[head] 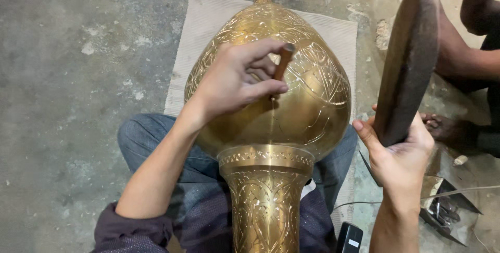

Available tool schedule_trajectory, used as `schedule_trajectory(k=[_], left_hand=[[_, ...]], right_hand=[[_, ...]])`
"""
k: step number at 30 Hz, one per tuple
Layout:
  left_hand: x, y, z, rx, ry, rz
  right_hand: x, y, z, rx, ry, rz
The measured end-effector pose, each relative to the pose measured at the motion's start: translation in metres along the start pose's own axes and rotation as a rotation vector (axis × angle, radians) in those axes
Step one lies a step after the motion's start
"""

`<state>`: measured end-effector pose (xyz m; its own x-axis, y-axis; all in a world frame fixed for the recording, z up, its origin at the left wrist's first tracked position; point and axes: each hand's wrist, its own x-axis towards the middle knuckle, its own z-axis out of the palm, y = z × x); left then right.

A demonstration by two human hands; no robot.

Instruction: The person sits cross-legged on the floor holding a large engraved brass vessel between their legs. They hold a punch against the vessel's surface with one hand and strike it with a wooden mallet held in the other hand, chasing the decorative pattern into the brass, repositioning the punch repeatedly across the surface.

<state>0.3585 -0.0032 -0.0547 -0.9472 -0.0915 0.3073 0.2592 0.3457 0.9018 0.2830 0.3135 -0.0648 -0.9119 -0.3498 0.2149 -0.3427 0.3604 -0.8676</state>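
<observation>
- One large engraved brass vase lies across the person's lap, its bulbous body over the middle of one pale ribbed mat on the concrete floor, its small mouth toward the mat's far edge and its collared neck toward the person.
- It looks heavy, rigid and smooth; the polished curve would probably slip under a bare palm, so the banded collar or the neck seems the surer hold, with the lap bearing the weight.
- One thin chisel with a brown handle is pinched in the left hand, fingers curled closed about it, its fine tip resting on the vase's plain lower band.
- One flat wooden mallet, dark and worn, is gripped at its lower end by the right hand, raised beside the vase.
- Another person's limbs sit by the right edge.
</observation>
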Motion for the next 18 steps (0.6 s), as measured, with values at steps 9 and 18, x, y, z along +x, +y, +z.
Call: schedule_trajectory(k=[9,18], left_hand=[[0.04,-0.019,-0.02,-0.253,-0.344,-0.025],[0.049,-0.021,-0.028,-0.279,-0.45,-0.006]], right_hand=[[0.017,-0.003,0.003,-0.604,-0.111,-0.002],[0.015,0.0,0.008,-0.456,0.009,-0.096]])
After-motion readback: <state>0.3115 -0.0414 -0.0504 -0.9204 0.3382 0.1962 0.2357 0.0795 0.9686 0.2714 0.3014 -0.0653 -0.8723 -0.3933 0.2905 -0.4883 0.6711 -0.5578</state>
